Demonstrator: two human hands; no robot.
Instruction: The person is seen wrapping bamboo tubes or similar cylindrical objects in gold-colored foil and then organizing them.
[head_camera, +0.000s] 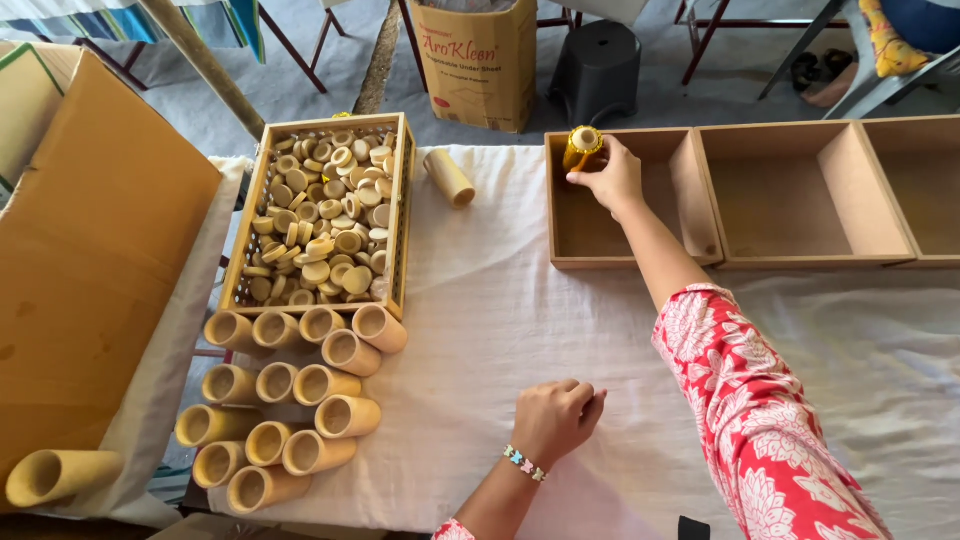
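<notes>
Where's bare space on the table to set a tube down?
The white cloth is bare between the left hand and the wooden boxes. The box compartments are bare too. It is crowded at left: the stacked tubes and the tray of caps.

Grey floor (300, 90), black stool (597, 70) nr box (480, 65)

Beside the slatted wooden crate (402, 215), which holds too many round wooden caps (318, 215) to count, lie thirteen open bamboo tubes (290, 390). One capped tube (449, 178) lies to its right, and three shallow wooden trays (700, 190) stand farther right.
</notes>
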